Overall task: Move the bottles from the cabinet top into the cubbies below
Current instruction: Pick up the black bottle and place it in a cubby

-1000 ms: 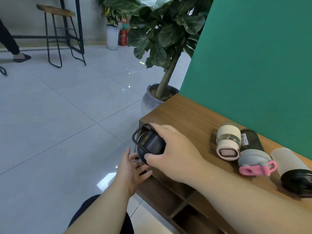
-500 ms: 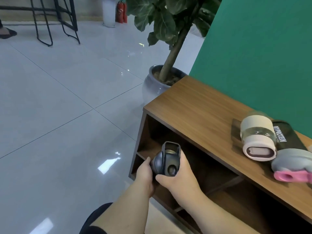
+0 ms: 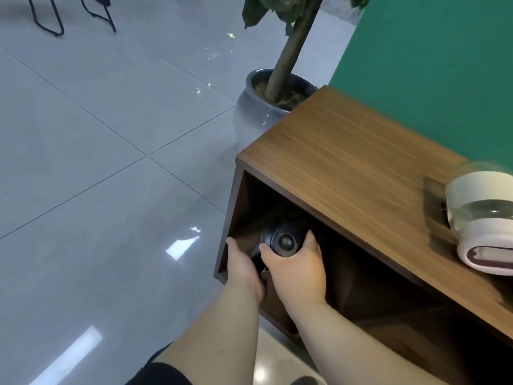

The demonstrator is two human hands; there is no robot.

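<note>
Head view shows the right hand [image 3: 295, 269] and left hand [image 3: 243, 266] wrapped around the black bottle [image 3: 283, 241] inside the leftmost cubby [image 3: 249, 209]; it seems rigid, smooth, best gripped at its body.

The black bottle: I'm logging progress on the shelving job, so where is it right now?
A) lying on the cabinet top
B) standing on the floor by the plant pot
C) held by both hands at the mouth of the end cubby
C: the black bottle sits between the left hand and right hand, under the cabinet top.
</note>
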